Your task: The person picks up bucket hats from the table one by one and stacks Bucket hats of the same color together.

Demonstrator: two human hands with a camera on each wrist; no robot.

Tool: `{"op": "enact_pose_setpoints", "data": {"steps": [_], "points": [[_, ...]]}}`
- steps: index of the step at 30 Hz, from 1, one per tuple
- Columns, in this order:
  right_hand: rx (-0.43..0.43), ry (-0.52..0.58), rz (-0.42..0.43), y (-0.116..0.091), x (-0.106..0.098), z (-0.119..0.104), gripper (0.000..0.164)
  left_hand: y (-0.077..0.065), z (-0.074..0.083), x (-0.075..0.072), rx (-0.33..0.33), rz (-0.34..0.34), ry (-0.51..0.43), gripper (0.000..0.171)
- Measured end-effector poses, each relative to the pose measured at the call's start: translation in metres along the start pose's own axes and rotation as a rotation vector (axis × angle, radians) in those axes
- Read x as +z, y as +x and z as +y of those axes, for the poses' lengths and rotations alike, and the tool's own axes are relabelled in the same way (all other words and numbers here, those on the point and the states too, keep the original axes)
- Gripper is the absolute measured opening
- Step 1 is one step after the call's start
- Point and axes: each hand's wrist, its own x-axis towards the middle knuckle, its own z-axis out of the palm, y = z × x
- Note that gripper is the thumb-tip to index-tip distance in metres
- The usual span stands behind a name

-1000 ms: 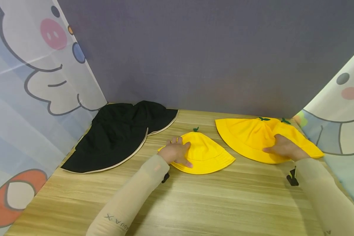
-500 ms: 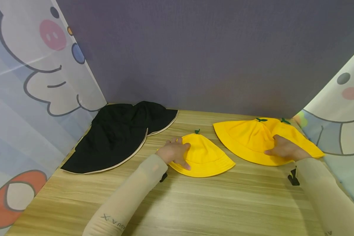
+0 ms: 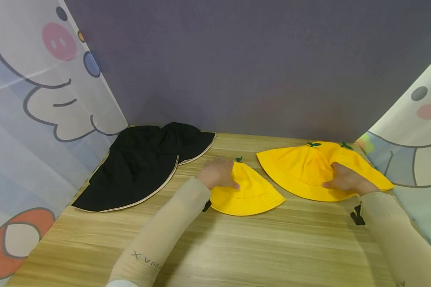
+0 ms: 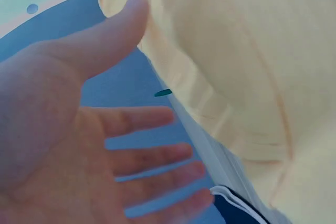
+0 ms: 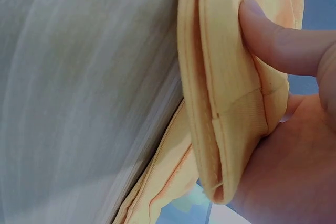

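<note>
In the head view a small yellow bucket hat (image 3: 253, 195) with a green sprout on top lies flattened in the middle of the table. My left hand (image 3: 217, 173) is at its left side, covering part of the crown. The left wrist view shows this hand's fingers (image 4: 149, 161) straight and spread, with the thumb close to the yellow cloth (image 4: 247, 77). To the right, two yellow bucket hats overlap. My right hand (image 3: 348, 179) pinches the nearer bucket hat (image 3: 298, 171) by its right side, thumb on top; the farther hat (image 3: 362, 163) lies partly behind it.
Two black brimmed hats with pale edging, a nearer one (image 3: 133, 179) and a farther one (image 3: 190, 139), overlap at the back left of the wooden table (image 3: 244, 251). A grey panel (image 3: 237, 67) stands behind; cartoon-printed sheets (image 3: 43, 111) flank both sides.
My left hand has shifted back and up from the middle hat's brim toward its crown. The nearer right-hand hat has slid slightly left; my right hand has kept its hold.
</note>
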Motion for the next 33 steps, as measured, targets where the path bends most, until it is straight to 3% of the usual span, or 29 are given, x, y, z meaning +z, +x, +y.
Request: {"op": "enact_pose_setpoints", "data": {"steps": [7,14,19,26,33], "points": [[-0.031,-0.006,0.028,-0.001,-0.001,-0.001,0.098,0.035,0.010,-0.008,0.094,0.133,-0.054,0.063],[-0.022,0.001,0.058,0.001,-0.002,-0.001,0.096,0.058,0.023,-0.007,0.142,0.179,-0.161,0.051],[-0.032,0.000,0.085,0.000,-0.003,-0.002,0.095,0.068,0.033,-0.005,0.143,0.180,-0.213,0.055],[-0.052,0.014,0.132,-0.003,-0.005,-0.001,0.091,0.085,0.048,-0.004,0.163,0.182,-0.157,0.062],[-0.081,0.026,0.161,-0.003,-0.004,-0.001,0.091,0.097,0.054,-0.003,0.148,0.100,-0.284,0.067]]}}
